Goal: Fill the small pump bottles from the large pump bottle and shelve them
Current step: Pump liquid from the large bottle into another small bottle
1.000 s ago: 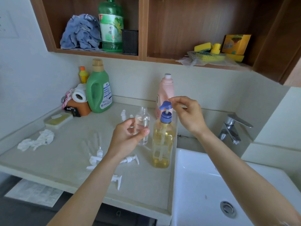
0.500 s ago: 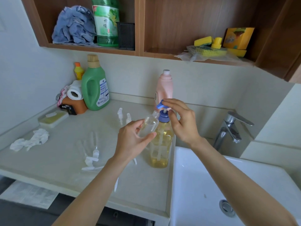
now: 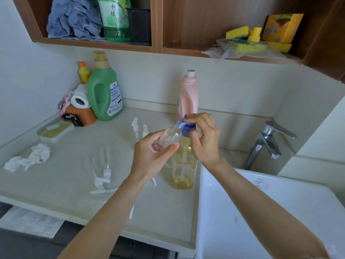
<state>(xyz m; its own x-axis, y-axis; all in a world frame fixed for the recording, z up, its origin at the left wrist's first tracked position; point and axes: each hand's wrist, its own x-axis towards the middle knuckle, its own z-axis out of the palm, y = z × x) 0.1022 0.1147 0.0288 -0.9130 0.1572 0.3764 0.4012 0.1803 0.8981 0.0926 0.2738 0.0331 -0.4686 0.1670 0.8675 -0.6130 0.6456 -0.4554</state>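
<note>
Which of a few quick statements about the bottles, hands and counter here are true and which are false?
1. The left hand holds a clear small bottle tilted toward the blue pump. True.
2. The right hand rests on the tap. False: its fingers are on the blue pump of the big bottle.
3. The big bottle holds yellowish liquid. True.
4. The pink bottle lies on its side. False: it stands upright behind the big bottle.
5. Loose white pump heads lie on the counter. True.
6. The green jug sits in the sink. False: it stands on the counter by the wall.
</note>
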